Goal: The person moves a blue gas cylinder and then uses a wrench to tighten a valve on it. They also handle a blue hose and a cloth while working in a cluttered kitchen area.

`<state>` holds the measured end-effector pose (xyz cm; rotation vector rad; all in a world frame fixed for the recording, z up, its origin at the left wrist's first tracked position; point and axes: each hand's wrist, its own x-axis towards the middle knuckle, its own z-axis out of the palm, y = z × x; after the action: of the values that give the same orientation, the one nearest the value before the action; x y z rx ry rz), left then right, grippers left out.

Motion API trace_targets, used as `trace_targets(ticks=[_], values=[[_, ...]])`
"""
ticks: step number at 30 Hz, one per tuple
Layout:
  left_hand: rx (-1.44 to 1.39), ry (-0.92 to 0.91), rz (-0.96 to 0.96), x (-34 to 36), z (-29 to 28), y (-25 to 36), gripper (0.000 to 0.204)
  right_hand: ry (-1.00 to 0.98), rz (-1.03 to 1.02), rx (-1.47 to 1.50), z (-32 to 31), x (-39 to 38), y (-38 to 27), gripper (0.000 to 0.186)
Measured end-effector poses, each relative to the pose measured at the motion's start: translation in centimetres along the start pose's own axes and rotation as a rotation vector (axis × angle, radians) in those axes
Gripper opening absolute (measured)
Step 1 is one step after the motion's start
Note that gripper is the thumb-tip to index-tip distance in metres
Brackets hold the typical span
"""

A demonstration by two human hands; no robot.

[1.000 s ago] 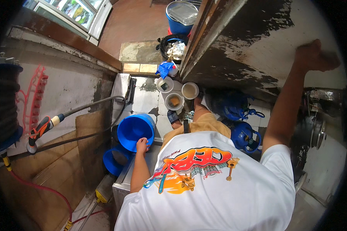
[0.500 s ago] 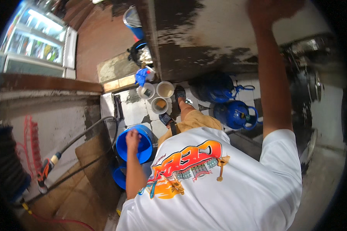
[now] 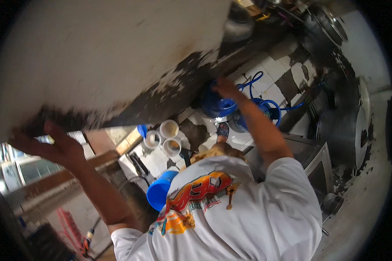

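Observation:
My left hand is raised at the dark lower edge of a pale, stained wall, thumb and fingers apart, apparently against it. My right hand reaches over a blue gas cylinder, in front of that wall; its fingers are blurred, and whether it touches the cylinder I cannot tell. A second blue cylinder with a looped handle stands beside the first, with blue hoses near both.
Three plastic tubs of murky contents stand on broken white tiles. A blue bucket is beside my waist. A metal cabinet and large pots line the right. A red rack and hose lie lower left.
The view has swung round toward the wall and cylinders. My left hand has risen from the bucket to the wall; my right hand has come down from high on the wall toward the cylinders.

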<state>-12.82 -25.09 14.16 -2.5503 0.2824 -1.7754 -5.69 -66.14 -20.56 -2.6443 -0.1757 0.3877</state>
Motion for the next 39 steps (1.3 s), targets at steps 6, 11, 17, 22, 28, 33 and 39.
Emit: trace_targets(ticks=[6,11,17,22,28,33,39], values=[[0.152,0.276,0.159,0.4,6.6,-2.3,0.064,-0.185,0.285,0.207,12.5,0.1,5.3,0.064],[0.480,0.122,-0.092,-2.8,6.5,-1.1,0.063,-0.450,0.466,0.338,16.7,4.1,6.6,0.061],[0.460,0.089,-0.003,-2.5,7.4,-0.8,0.064,-0.405,0.449,0.500,19.6,6.8,5.7,0.057],[0.413,0.072,0.036,-2.4,7.8,-0.5,0.064,-0.448,0.642,0.396,23.7,7.6,5.2,0.044],[0.349,0.057,0.040,-2.6,7.6,-0.5,0.065,-0.477,0.643,0.166,26.8,8.3,5.7,0.036],[0.333,0.049,0.037,-2.8,6.8,-0.8,0.065,-0.473,0.592,0.154,27.5,9.1,2.5,0.037],[0.291,0.038,0.001,-3.3,6.5,-1.6,0.066,-0.472,0.558,0.174,29.8,7.2,-2.1,0.039]])
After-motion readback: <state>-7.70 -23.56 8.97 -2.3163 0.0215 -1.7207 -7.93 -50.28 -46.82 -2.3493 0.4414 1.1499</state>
